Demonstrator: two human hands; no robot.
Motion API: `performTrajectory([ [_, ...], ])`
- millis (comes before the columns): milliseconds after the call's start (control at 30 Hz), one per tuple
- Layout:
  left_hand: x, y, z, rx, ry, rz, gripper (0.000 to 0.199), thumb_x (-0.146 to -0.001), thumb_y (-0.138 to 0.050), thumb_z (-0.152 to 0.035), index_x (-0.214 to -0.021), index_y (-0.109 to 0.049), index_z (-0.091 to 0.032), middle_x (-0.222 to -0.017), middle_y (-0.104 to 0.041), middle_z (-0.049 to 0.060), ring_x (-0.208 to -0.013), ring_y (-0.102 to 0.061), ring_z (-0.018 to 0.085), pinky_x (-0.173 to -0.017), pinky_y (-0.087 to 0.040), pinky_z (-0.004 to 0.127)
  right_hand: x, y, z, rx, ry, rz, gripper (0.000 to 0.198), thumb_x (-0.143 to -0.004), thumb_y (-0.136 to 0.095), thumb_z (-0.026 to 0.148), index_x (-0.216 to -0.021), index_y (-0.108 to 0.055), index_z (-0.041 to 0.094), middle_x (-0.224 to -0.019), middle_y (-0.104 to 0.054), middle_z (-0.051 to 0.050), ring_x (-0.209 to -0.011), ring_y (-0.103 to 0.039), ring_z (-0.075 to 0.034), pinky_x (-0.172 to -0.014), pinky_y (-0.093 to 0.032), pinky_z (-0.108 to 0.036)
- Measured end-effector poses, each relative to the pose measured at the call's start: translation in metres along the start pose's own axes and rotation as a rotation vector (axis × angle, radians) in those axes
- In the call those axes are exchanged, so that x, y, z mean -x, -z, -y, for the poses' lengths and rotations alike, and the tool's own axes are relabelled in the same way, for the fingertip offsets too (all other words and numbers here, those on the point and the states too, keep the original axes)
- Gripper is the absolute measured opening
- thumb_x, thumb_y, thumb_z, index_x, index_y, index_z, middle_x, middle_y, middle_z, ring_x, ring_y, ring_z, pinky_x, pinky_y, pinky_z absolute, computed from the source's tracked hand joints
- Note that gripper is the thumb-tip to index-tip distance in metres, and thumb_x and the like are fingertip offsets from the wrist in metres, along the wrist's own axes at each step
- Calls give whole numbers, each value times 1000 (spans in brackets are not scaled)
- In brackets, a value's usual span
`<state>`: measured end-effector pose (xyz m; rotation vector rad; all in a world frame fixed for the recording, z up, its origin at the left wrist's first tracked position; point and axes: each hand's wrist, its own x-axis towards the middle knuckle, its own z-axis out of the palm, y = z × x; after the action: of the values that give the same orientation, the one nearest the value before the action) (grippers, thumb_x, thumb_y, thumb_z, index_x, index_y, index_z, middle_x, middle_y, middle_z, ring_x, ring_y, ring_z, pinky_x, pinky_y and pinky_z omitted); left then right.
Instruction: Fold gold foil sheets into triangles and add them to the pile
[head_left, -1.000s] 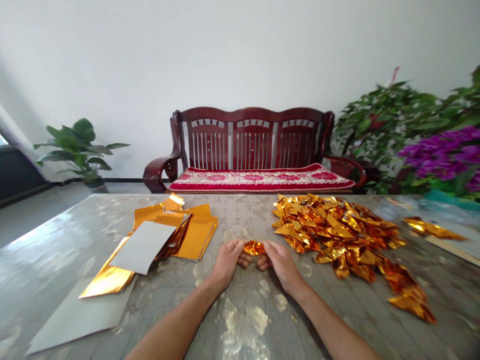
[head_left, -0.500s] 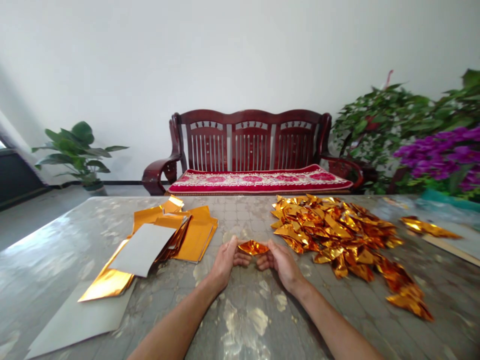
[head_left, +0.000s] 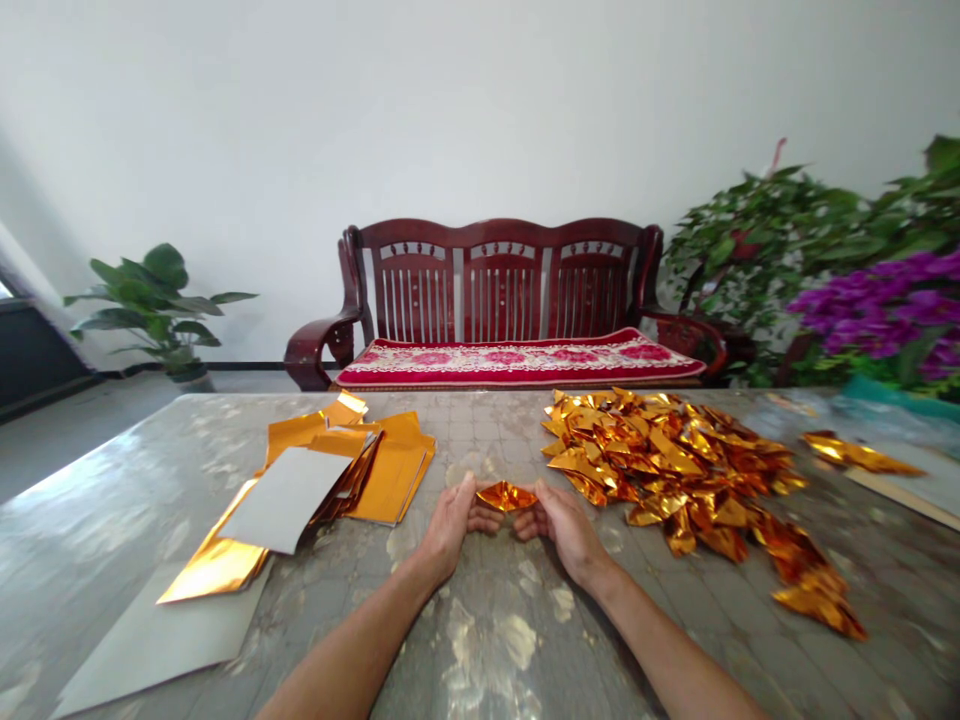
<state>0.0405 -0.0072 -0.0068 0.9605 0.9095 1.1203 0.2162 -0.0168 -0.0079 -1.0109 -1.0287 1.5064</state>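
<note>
Between my two hands is a folded gold foil paper ingot (head_left: 508, 496), wide in the middle and pointed at its ends. My left hand (head_left: 456, 515) pinches its left end between thumb and fingers. The right end is pinched the same way by my right hand (head_left: 556, 518). To the right lies a heap of folded gold paper ingots (head_left: 667, 455), spilling toward the near right. On the left, flat gold foil sheets (head_left: 390, 470) are stacked loosely, with a pale sheet (head_left: 289, 497) face up over some of them.
A larger grey sheet (head_left: 172, 630) lies at the table's near left. One ingot (head_left: 862, 455) rests at the far right beside a pale board (head_left: 911, 490) and clear plastic. Behind the patterned table (head_left: 495, 650) stand a wooden bench (head_left: 502, 290) and potted plants (head_left: 161, 300).
</note>
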Motion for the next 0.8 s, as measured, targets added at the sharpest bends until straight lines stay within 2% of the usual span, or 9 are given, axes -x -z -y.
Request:
performTrajectory([
  [400,2,1,3,-34,-31,14,68,-77,-61,-70,-101,-70,-6,-77,-74,12,-63,-68,16,-61,-55,25,1,-2,0,14,1,3,55,-81,-64,63,-100,-72,12,-70,-72,-7,-56,-65,-13,-53,-53,-22],
  [800,4,-8,-6,-63,-1,41,56,-68,-75,-63,-85,-72,-10,-76,-74,8,-59,-64,10,-60,-53,20,3,-4,2,57,25,23,52,-80,-63,63,-91,-72,13,-73,-72,-7,-59,-64,-13,-56,-52,-23],
])
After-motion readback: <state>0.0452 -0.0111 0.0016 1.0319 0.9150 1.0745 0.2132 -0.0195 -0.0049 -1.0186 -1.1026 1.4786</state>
